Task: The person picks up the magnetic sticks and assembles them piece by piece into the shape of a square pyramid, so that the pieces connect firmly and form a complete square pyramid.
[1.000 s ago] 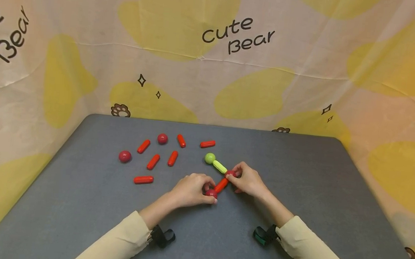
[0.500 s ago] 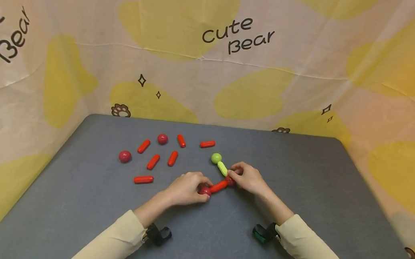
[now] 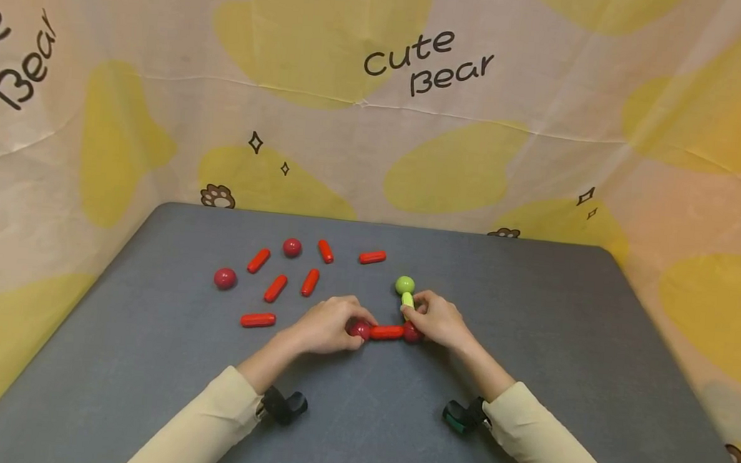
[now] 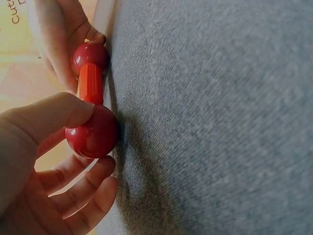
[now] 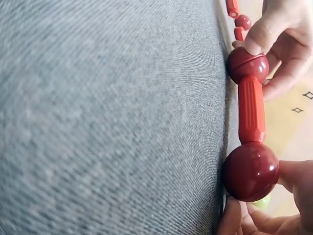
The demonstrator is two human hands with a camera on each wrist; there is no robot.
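My left hand [image 3: 325, 326] grips a dark red ball [image 4: 97, 133], with the thumb on one side and fingertips on the other. From that ball a red rod [image 3: 387, 332] runs right to a second dark red ball [image 5: 250, 171], which my right hand [image 3: 439, 321] holds between thumb and fingers. A yellow-green rod [image 3: 407, 300] leads away from the second ball to a green ball [image 3: 405, 285], forming an L. The right hand partly hides the rod's near end in the head view. This linked piece lies on or just over the grey tabletop.
Several loose red rods [image 3: 275, 288] are scattered on the table [image 3: 533, 307] at the left and back. Two loose dark red balls, one at the left [image 3: 225, 279] and one farther back [image 3: 292, 247], lie among them. A printed cloth [image 3: 325, 135] hangs behind the table.
The linked piece has turned: its red rod went from slanted to nearly level across, and the green ball moved right. My left hand shifted left and slightly away with its ball.
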